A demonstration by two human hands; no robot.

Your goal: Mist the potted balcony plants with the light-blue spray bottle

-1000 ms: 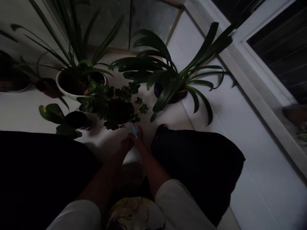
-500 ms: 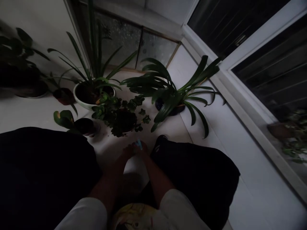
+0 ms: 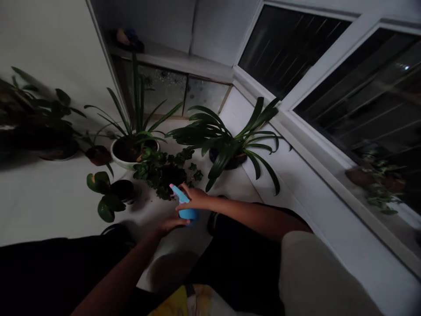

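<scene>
Right hand (image 3: 194, 199) grips blue spray bottle (image 3: 184, 206); left hand (image 3: 171, 225) supports underneath.

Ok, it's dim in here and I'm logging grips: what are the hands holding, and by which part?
A blue spray bottle: the right hand wraps its neck just behind the nozzle, and the left hand rests against its base.

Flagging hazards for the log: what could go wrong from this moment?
1. The scene is dim, and the blue spray bottle in the right hand sits close to the small leafy plant, so its nozzle could snag leaves.
2. The left hand only touches the bottle's base, so the grip may slip.
3. The small dark pot stands near the left forearm and could be knocked.
</scene>
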